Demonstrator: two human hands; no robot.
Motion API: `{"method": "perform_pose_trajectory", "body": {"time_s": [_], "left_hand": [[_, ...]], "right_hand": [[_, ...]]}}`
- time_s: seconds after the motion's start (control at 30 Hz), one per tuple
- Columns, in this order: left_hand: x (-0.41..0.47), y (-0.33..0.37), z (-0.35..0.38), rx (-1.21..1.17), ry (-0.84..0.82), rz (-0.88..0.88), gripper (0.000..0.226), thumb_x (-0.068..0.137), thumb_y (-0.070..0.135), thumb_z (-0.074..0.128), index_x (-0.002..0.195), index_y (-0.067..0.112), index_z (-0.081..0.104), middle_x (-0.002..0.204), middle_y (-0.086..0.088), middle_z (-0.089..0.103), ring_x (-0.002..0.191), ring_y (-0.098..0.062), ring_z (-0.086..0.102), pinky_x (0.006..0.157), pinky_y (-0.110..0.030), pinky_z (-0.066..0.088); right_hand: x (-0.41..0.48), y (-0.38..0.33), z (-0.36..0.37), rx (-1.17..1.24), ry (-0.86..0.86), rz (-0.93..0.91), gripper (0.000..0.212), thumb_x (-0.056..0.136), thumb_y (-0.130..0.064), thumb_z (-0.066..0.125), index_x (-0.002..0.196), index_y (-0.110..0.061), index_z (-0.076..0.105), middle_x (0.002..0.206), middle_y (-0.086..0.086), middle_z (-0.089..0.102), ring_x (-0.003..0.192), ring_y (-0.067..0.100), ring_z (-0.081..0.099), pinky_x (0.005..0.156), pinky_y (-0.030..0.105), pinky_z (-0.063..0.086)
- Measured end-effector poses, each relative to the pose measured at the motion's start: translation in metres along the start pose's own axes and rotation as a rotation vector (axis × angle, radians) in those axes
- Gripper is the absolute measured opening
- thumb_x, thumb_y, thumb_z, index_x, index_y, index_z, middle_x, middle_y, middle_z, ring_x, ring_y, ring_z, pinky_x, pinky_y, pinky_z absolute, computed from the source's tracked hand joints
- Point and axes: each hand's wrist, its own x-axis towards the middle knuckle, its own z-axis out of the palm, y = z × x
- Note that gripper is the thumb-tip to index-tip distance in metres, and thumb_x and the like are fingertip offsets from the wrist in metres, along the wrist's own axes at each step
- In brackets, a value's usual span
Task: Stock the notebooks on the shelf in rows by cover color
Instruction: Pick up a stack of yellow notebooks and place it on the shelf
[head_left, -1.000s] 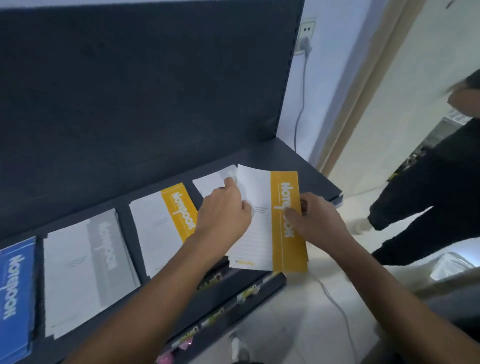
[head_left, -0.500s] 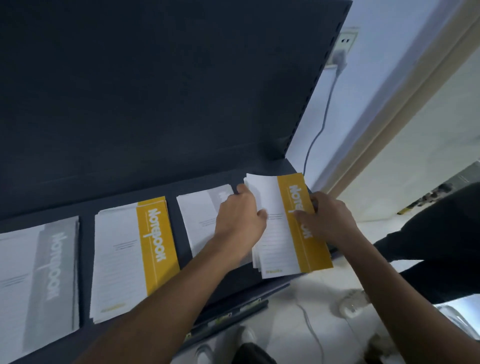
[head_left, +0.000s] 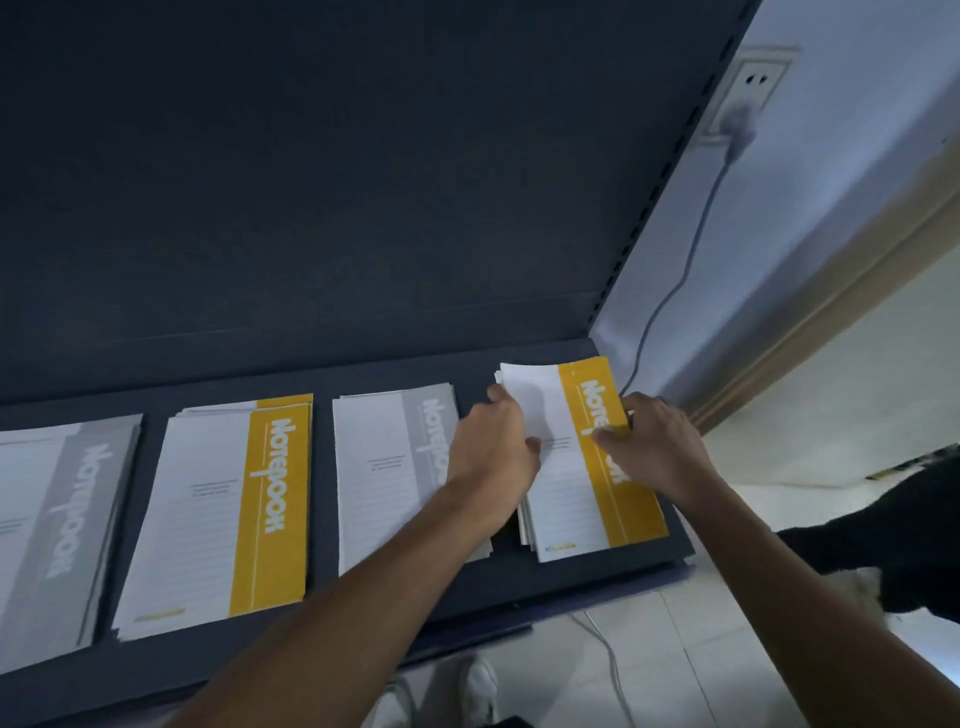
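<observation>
From the head camera, my one view, I see four piles of notebooks lying flat in a row along the dark shelf (head_left: 467, 587): a far grey stack (head_left: 52, 519) at the left edge, a second yellow stack (head_left: 223, 509), a grey stack (head_left: 384, 467), and the right-end yellow stack (head_left: 566, 499), which sits at the shelf's right corner, close to the back panel. I judge the colours are kept in separate piles so each cover colour reads as its own row, and both hands bracket the last pile to square it up and seat it parallel to its neighbours.

The left hand (head_left: 493, 447) grips the pile's left edge, fingers curled close together, its thumb (head_left: 532, 446) lying on the white cover. The right hand (head_left: 660, 447) holds the right edge, its thumb (head_left: 605, 434) pressed on the yellow band. The fingers under the edges are hidden, so I can't tell how deep they reach, though both look like pinches.
</observation>
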Motion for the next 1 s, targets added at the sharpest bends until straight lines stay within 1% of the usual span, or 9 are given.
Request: {"method": "perform_pose_trajectory", "body": {"time_s": [0.1, 0.23, 0.37, 0.47, 0.57, 0.67, 0.73, 0.83, 1.0], "left_hand": [[0.001, 0.003, 0.007, 0.033, 0.013, -0.012, 0.057, 0.094, 0.026, 0.067, 0.137, -0.002, 0.041, 0.114, -0.016, 0.064, 0.103, -0.033, 0.065, 0.066, -0.033, 0.047], [0.000, 0.002, 0.015, 0.061, 0.041, -0.022, 0.053, 0.094, 0.026, 0.067, 0.133, -0.002, 0.044, 0.108, -0.014, 0.066, 0.098, -0.031, 0.066, 0.063, -0.032, 0.048], [-0.003, 0.003, 0.021, 0.134, 0.067, 0.005, 0.052, 0.095, 0.028, 0.065, 0.133, 0.000, 0.043, 0.115, -0.014, 0.061, 0.098, -0.030, 0.065, 0.063, -0.030, 0.044], [-0.004, 0.003, 0.023, 0.152, 0.085, 0.012, 0.052, 0.095, 0.029, 0.065, 0.135, 0.002, 0.044, 0.121, -0.014, 0.058, 0.099, -0.030, 0.065, 0.068, -0.031, 0.050], [-0.007, 0.003, 0.015, 0.118, 0.130, 0.030, 0.042, 0.096, 0.025, 0.063, 0.129, 0.005, 0.048, 0.118, -0.011, 0.058, 0.099, -0.029, 0.065, 0.072, -0.032, 0.052], [-0.013, -0.005, -0.005, 0.065, 0.190, 0.045, 0.029, 0.097, 0.024, 0.058, 0.121, 0.010, 0.052, 0.112, -0.007, 0.059, 0.094, -0.027, 0.063, 0.069, -0.031, 0.047], [-0.017, -0.018, -0.023, 0.057, 0.221, 0.045, 0.024, 0.097, 0.026, 0.057, 0.117, 0.013, 0.054, 0.107, -0.005, 0.062, 0.091, -0.025, 0.064, 0.072, -0.035, 0.053], [-0.026, -0.049, -0.053, 0.019, 0.268, 0.025, 0.024, 0.093, 0.028, 0.059, 0.115, 0.019, 0.060, 0.106, 0.002, 0.066, 0.088, -0.017, 0.065, 0.078, -0.037, 0.057], [-0.057, -0.116, -0.102, -0.020, 0.362, -0.089, 0.018, 0.088, 0.027, 0.056, 0.105, 0.023, 0.062, 0.093, 0.013, 0.065, 0.082, -0.009, 0.063, 0.074, -0.035, 0.056]], "right_hand": [[0.007, 0.002, 0.002, -0.015, -0.010, -0.023, 0.027, 0.087, -0.041, 0.061, 0.104, -0.020, 0.061, 0.101, 0.002, 0.061, 0.089, 0.025, 0.060, 0.074, 0.036, 0.048], [0.011, 0.005, 0.007, -0.031, -0.029, -0.061, 0.026, 0.087, -0.043, 0.061, 0.099, -0.020, 0.060, 0.098, 0.002, 0.060, 0.087, 0.025, 0.061, 0.075, 0.038, 0.052], [0.011, 0.010, 0.010, -0.039, -0.032, -0.076, 0.032, 0.089, -0.045, 0.061, 0.106, -0.018, 0.061, 0.102, 0.004, 0.060, 0.094, 0.029, 0.061, 0.075, 0.039, 0.051], [0.009, 0.013, 0.008, -0.087, -0.006, -0.093, 0.034, 0.089, -0.044, 0.060, 0.109, -0.016, 0.060, 0.104, 0.004, 0.055, 0.098, 0.030, 0.060, 0.072, 0.037, 0.047], [0.006, 0.005, 0.004, -0.136, 0.067, -0.140, 0.040, 0.091, -0.043, 0.060, 0.119, -0.014, 0.058, 0.114, 0.007, 0.054, 0.108, 0.031, 0.057, 0.073, 0.038, 0.048], [0.000, -0.020, 0.000, -0.110, 0.108, -0.254, 0.048, 0.093, -0.042, 0.062, 0.132, -0.015, 0.054, 0.125, 0.008, 0.054, 0.119, 0.031, 0.054, 0.081, 0.041, 0.050], [-0.005, -0.044, 0.000, -0.064, 0.102, -0.357, 0.049, 0.094, -0.041, 0.062, 0.136, -0.018, 0.053, 0.130, 0.006, 0.055, 0.122, 0.029, 0.054, 0.086, 0.041, 0.051], [-0.015, -0.085, 0.006, 0.019, 0.060, -0.515, 0.045, 0.093, -0.038, 0.063, 0.134, -0.020, 0.057, 0.128, 0.005, 0.057, 0.119, 0.027, 0.058, 0.089, 0.039, 0.053], [-0.041, -0.160, 0.022, 0.072, -0.035, -0.724, 0.039, 0.094, -0.039, 0.061, 0.131, -0.025, 0.056, 0.123, -0.003, 0.056, 0.112, 0.021, 0.061, 0.088, 0.038, 0.053]]}}
